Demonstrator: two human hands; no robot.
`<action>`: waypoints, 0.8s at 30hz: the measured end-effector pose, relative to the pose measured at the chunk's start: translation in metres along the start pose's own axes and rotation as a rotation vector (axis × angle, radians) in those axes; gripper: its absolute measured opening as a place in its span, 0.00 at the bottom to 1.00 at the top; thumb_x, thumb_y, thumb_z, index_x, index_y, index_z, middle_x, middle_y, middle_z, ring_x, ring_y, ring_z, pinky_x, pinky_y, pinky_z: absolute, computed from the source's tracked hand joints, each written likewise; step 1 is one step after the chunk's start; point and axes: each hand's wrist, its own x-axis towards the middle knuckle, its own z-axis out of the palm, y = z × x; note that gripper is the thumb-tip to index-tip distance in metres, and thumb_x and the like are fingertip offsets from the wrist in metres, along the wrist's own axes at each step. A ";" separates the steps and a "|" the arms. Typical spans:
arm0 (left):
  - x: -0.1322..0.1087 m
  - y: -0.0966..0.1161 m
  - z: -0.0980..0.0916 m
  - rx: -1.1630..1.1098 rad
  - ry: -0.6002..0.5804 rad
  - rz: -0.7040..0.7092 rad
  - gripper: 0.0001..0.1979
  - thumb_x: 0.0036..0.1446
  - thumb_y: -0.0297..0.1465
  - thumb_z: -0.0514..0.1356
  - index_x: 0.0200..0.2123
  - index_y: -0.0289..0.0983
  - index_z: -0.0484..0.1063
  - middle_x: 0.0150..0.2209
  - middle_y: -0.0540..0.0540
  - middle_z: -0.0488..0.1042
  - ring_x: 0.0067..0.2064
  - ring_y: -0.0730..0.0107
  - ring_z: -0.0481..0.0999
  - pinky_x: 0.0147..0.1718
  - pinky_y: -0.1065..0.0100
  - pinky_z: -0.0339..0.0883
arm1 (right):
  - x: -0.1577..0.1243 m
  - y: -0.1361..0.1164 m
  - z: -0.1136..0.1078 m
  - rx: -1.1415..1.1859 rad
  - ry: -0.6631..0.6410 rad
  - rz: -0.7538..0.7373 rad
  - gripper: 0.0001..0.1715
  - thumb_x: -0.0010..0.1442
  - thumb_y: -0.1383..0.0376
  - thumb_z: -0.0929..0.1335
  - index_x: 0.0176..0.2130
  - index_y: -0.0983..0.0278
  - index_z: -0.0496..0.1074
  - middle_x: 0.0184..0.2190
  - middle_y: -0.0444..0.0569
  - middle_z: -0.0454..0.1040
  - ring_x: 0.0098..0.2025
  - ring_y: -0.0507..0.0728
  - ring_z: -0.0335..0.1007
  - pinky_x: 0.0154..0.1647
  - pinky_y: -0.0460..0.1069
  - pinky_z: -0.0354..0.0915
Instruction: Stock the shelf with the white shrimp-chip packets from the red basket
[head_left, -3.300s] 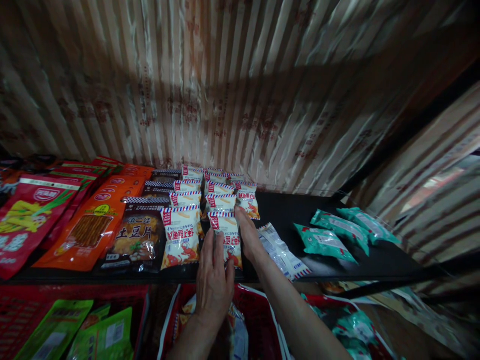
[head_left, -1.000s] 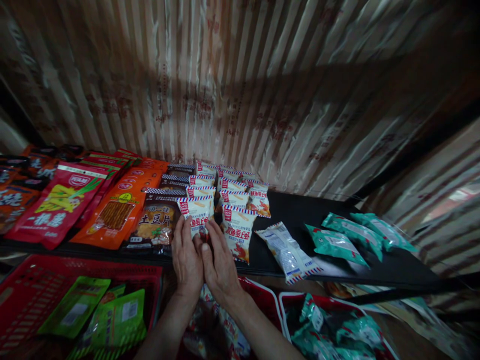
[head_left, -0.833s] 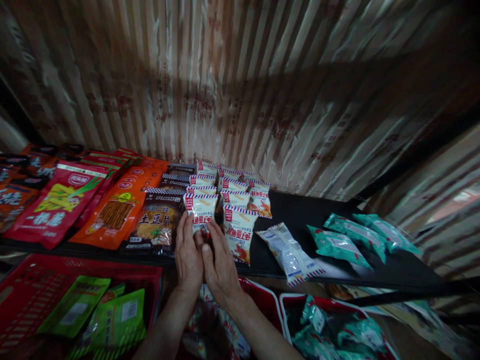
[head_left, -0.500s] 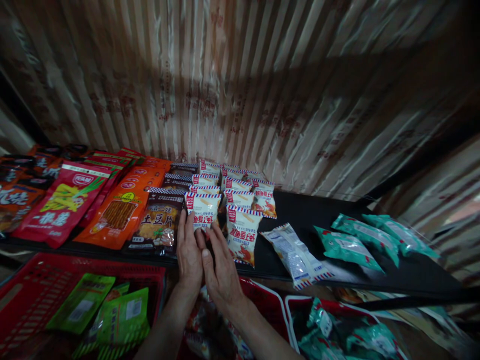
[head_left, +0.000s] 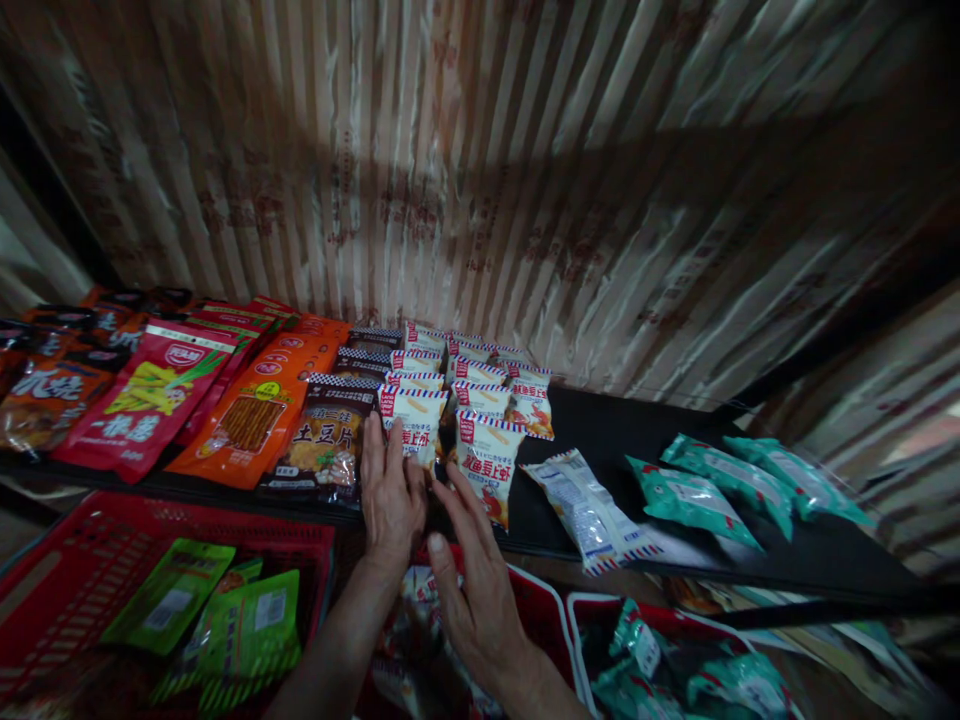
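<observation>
My left hand lies with its fingers apart over the lower part of a white packet in the front row on the shelf. Beside it on the left stands a dark brown packet. Below the neighbouring white packet, my right hand has its fingers spread and holds nothing; its fingertips are near that packet's lower left edge. More white packets stand in rows behind these two. Another white packet lies back side up to the right, over the shelf's front edge.
Teal packets lie on the black shelf at the right. Orange and red packets fill its left part. Below are a red basket with green packets and white-rimmed baskets. A striped sheet hangs behind.
My hands have moved apart. The right hand has drawn down and to the right, away from the front white packet; the left hand stays over it. The view has shifted slightly.
</observation>
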 end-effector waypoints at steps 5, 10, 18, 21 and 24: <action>0.004 0.026 -0.014 -0.007 0.120 0.149 0.24 0.58 0.23 0.51 0.59 0.32 0.57 0.63 0.31 0.56 0.66 0.54 0.49 0.60 0.48 0.51 | -0.020 0.012 -0.042 -0.069 0.167 0.031 0.25 0.64 0.67 0.60 0.60 0.59 0.57 0.63 0.53 0.57 0.64 0.59 0.54 0.60 0.57 0.59; -0.025 0.063 -0.006 -0.203 0.050 0.389 0.23 0.55 0.18 0.51 0.54 0.33 0.62 0.53 0.36 0.68 0.60 0.60 0.62 0.57 0.55 0.60 | -0.033 0.043 -0.094 -0.210 0.433 0.143 0.22 0.63 0.65 0.61 0.57 0.61 0.62 0.60 0.56 0.61 0.63 0.61 0.55 0.60 0.63 0.56; -0.096 0.121 0.039 -0.481 -0.470 -0.070 0.16 0.59 0.23 0.48 0.50 0.33 0.65 0.48 0.38 0.70 0.44 0.68 0.76 0.45 0.64 0.72 | -0.072 0.119 -0.127 -0.127 0.578 0.478 0.26 0.60 0.54 0.63 0.55 0.62 0.65 0.58 0.58 0.63 0.60 0.64 0.58 0.58 0.63 0.58; -0.101 0.126 0.051 -0.454 -0.503 -0.161 0.16 0.60 0.25 0.49 0.51 0.33 0.65 0.50 0.37 0.69 0.45 0.66 0.75 0.46 0.60 0.71 | -0.072 0.136 -0.126 -0.099 0.528 0.528 0.29 0.58 0.52 0.64 0.55 0.64 0.65 0.55 0.59 0.67 0.57 0.65 0.62 0.57 0.64 0.58; -0.100 0.127 0.059 -0.372 -0.492 -0.036 0.19 0.60 0.28 0.50 0.54 0.35 0.64 0.55 0.36 0.66 0.56 0.60 0.68 0.54 0.54 0.64 | -0.065 0.141 -0.126 -0.106 0.435 0.517 0.32 0.57 0.52 0.65 0.56 0.65 0.65 0.56 0.60 0.66 0.59 0.65 0.60 0.59 0.65 0.55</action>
